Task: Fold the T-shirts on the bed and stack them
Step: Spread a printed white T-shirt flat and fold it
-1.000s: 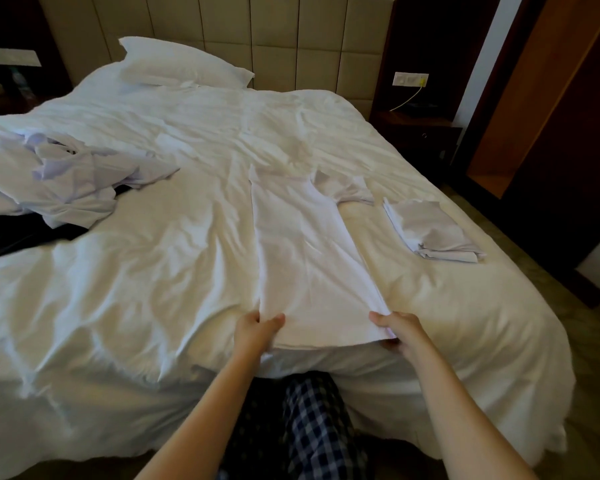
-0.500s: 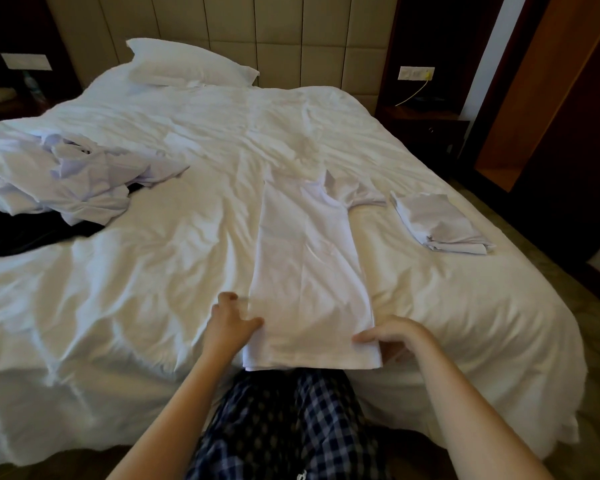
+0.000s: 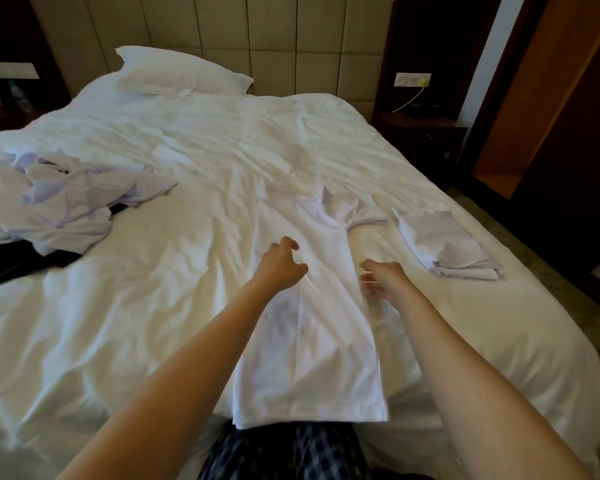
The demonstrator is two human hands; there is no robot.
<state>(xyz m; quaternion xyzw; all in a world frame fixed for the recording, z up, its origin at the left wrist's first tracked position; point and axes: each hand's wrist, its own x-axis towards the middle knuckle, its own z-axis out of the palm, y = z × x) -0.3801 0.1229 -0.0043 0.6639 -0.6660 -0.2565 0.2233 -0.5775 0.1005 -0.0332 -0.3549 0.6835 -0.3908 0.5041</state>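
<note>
White T-shirt on white bed; pale lilac folded shirt; navy-and-white checked trousers; beige headboard.

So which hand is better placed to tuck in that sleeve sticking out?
Right, probably. The right hand hovers beside the T-shirt, just short of the sleeve; the left hand is over its middle.
</note>
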